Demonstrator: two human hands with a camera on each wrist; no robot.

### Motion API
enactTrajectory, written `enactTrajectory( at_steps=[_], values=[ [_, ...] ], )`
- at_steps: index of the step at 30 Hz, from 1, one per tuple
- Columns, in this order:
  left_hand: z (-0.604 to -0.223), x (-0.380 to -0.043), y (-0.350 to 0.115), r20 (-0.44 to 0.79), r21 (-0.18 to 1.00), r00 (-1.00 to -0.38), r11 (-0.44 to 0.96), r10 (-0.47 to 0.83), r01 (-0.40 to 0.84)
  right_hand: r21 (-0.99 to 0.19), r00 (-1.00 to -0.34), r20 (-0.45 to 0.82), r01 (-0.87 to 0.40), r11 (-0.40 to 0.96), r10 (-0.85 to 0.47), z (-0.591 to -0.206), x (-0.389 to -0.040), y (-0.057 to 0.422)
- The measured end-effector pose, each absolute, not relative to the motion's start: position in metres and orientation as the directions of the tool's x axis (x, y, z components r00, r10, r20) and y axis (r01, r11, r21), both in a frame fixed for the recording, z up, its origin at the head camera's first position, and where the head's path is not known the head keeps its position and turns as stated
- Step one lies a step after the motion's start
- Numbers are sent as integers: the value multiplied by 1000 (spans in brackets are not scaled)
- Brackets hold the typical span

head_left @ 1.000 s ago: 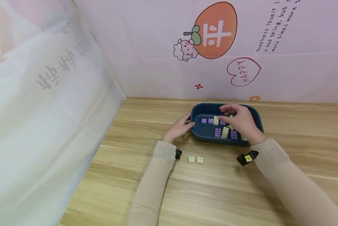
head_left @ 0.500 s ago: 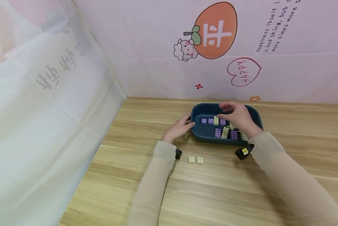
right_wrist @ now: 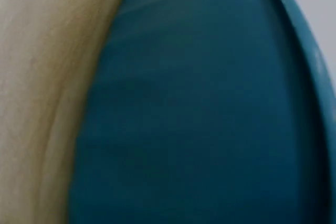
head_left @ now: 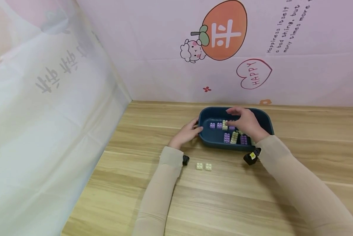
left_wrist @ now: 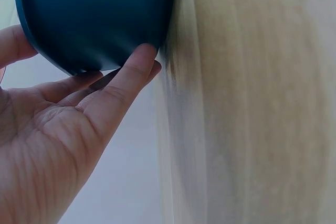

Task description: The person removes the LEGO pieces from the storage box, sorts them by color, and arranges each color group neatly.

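Observation:
In the head view, my left hand (head_left: 186, 133) touches the left end of a dark blue tray (head_left: 213, 144) with mostly straight fingers. The left wrist view shows the thumb (left_wrist: 139, 59) against the tray's outer wall. My right hand (head_left: 248, 124) hangs over the tray's right half, thumb and fingers apart, with no brick visible between them. Its thumb tip lies by a pale yellow toy brick (head_left: 225, 126); I cannot tell if they touch. Purple bricks (head_left: 226, 138) and yellow bricks (head_left: 234, 137) lie in two rows, partly hidden by the hand. The right wrist view shows only skin and blue tray.
Two small yellow bricks (head_left: 199, 166) lie side by side on the wooden table (head_left: 217, 200) in front of the tray. A printed cloth (head_left: 164, 78) hangs behind the tray, and a whitish cloth (head_left: 46, 131) hangs on the left.
My right hand has shifted left and slightly back over the tray, its thumb now nearer the yellow brick in the back row. My left hand stays at the tray's end.

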State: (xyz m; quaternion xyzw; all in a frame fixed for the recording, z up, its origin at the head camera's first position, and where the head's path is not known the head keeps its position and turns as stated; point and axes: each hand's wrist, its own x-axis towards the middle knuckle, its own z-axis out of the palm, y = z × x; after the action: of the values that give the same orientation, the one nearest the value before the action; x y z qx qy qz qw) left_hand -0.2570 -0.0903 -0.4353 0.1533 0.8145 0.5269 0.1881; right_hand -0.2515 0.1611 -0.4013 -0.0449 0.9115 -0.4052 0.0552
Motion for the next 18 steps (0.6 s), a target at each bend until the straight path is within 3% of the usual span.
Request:
enactTrajectory(
  at_steps=[18],
  values=[
    [-435,-257,-87,-147,895,-890,442,432,66,-776,-988,-79,-21,630,-131,-420,-255,166]
  ],
)
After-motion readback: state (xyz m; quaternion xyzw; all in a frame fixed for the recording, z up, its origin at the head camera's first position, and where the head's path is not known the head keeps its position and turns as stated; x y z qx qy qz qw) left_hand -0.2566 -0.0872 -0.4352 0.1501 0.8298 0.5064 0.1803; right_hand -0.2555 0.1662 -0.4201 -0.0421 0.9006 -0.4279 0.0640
